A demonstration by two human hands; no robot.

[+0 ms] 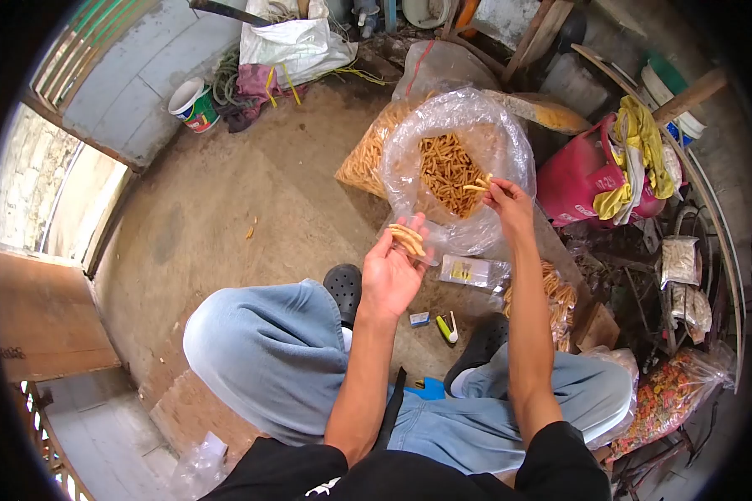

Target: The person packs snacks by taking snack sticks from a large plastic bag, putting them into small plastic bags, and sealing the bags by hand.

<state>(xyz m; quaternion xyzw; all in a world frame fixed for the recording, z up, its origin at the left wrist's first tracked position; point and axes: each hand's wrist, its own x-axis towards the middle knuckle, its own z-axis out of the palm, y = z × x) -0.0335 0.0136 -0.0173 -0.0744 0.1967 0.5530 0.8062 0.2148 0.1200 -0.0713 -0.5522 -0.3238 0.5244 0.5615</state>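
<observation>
My left hand (pixel 393 282) is turned palm up, its fingers curled round a small clear plastic bag (pixel 429 250) with several pale snack sticks (pixel 408 240) in it. Pinched in the fingertips of my right hand (pixel 510 202) are a few snack sticks (pixel 476 187). That hand is over the right side of a large clear plastic sack (pixel 403 138), whose rim is rolled outward. Brown snack sticks (pixel 447 167) lie inside the sack. Just below my hands, a flat pack of clear bags (pixel 468 270) rests on the floor.
Between my shoes lie a green-and-white stapler (pixel 446 328) and a small blue-and-white box (pixel 419 319). Filled snack bags (pixel 560 302) sit beyond my right forearm. A pink tub (pixel 572 184) with yellow cloth stands right of the sack. A paint bucket (pixel 194 106) is at the back left.
</observation>
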